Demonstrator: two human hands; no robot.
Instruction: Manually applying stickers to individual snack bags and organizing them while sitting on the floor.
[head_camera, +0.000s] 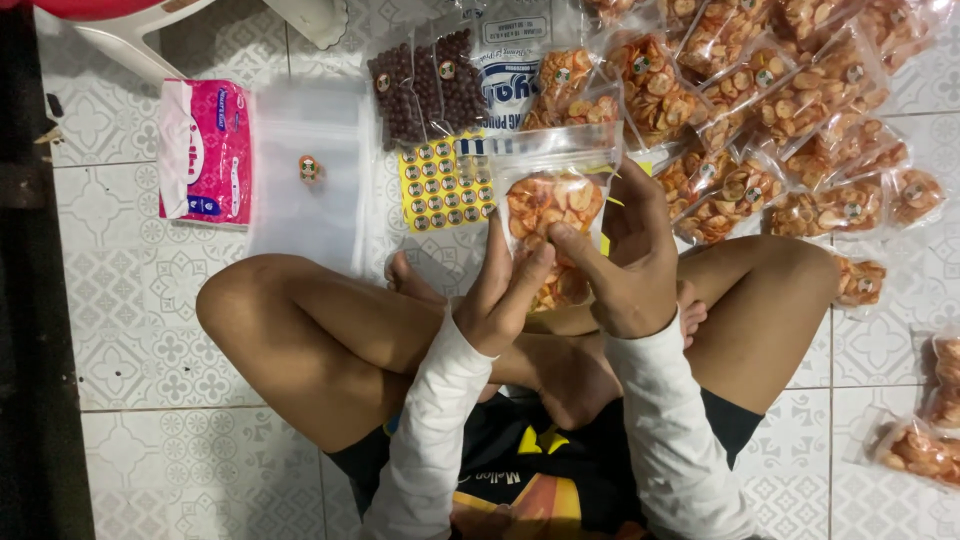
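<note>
Both of my hands hold one clear pouch of orange chips (553, 200) upright above my crossed legs. My left hand (505, 290) grips its lower left side, fingers pressed against the front. My right hand (625, 265) holds the right edge, thumb across the front of the pouch. A yellow sheet of round stickers (442, 186) lies on the floor just behind the pouch, to its left.
Several filled chip pouches (770, 110) are heaped at the back right, with more at the right edge (915, 450). Pouches of dark brown balls (425, 85), a stack of empty clear bags (305, 170) and a pink tissue pack (205, 150) lie on the tiled floor.
</note>
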